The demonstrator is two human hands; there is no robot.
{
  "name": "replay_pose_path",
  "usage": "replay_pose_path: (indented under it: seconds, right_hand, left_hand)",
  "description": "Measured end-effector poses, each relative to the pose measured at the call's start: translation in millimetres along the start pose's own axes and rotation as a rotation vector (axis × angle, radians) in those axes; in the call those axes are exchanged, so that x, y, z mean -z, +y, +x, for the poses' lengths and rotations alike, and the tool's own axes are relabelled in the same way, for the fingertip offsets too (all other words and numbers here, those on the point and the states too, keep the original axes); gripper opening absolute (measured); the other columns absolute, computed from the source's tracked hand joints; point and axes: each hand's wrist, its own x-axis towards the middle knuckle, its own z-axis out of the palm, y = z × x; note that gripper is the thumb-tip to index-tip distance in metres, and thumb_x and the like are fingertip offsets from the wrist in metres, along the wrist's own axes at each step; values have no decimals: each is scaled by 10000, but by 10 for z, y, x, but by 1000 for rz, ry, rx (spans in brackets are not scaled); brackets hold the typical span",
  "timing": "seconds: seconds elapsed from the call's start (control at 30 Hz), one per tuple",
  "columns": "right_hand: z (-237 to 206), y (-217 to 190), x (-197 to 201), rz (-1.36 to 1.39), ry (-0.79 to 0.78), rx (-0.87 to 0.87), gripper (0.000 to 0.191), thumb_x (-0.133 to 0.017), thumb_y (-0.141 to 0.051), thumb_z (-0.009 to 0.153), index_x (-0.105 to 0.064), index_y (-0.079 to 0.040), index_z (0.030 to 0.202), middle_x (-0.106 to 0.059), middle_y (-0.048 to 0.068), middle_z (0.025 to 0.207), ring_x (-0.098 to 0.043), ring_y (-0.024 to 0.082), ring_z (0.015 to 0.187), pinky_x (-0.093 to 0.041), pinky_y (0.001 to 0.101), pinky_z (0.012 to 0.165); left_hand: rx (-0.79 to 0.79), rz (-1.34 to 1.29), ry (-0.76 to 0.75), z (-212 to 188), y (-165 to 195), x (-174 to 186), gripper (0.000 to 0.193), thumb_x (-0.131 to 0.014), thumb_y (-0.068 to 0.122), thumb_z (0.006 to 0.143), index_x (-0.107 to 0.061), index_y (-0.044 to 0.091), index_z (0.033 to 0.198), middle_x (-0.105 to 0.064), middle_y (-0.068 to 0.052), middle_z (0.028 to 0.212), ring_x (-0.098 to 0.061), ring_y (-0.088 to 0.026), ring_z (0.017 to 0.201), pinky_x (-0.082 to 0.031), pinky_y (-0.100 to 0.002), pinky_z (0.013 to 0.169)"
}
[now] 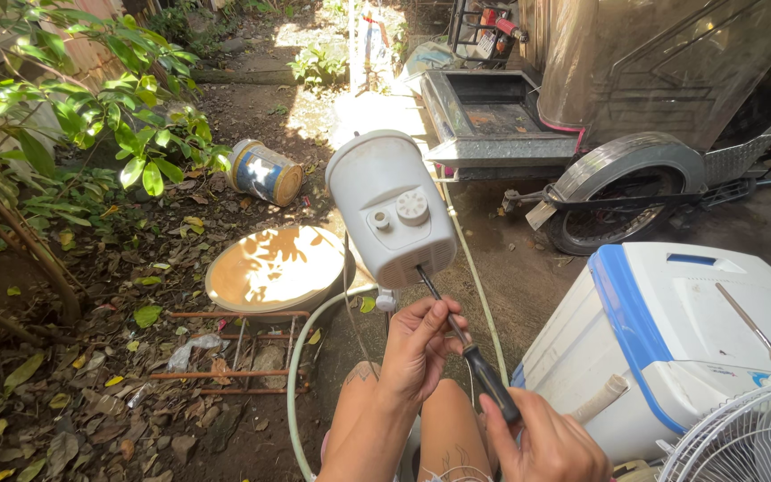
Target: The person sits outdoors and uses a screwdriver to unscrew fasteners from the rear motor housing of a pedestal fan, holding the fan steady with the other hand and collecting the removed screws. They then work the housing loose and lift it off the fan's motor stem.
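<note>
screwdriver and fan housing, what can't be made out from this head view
- Tip of the screwdriver: sunk in the white fan motor housing, so the screw is hidden.
- What bears the housing: its underside faces away from the camera.
- Right hand: cut off by the bottom edge; only part of its grip on the black handle shows.
- Left hand: its fingers cover part of the shaft.
- Fan grille: cut by the corner.
</note>
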Motion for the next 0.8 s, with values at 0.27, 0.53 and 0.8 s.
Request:
replay_pose_path:
  seconds: [0.27, 0.53, 0.8]
  right_hand:
    - [-33, 54, -48, 136, 67, 74, 374, -836, -210, 659, -725, -93, 996, -641, 32, 624, -621, 117, 466, -480, 294, 472]
    - [-28, 142, 38, 119, 21, -74, 200, -831, -238, 767, -717, -82, 713, -589, 8, 467, -619, 108, 450, -444, 278, 473]
    - [3, 38, 47, 173, 88, -179, 216, -875, -184, 713, -722, -41, 764, -677, 71, 514, -667, 107, 447, -503, 245, 455]
  left_hand:
    - [-53, 33, 30, 35, -21, 95, 143, -666, 101, 1016, -687, -40, 1032, -714, -141, 922, -734, -230, 768, -618, -316, 653]
    - [-42, 19, 42, 30, -46, 82, 135, -671, 92, 1004, -691, -38, 1033, -718, -145, 916, -741, -250, 777, -632, -336, 668]
    - [4, -39, 46, -3, 19, -12, 170, -662, 103, 993, -699, -42, 1074, -728, -156, 934, -756, -268, 814, -636, -333, 660]
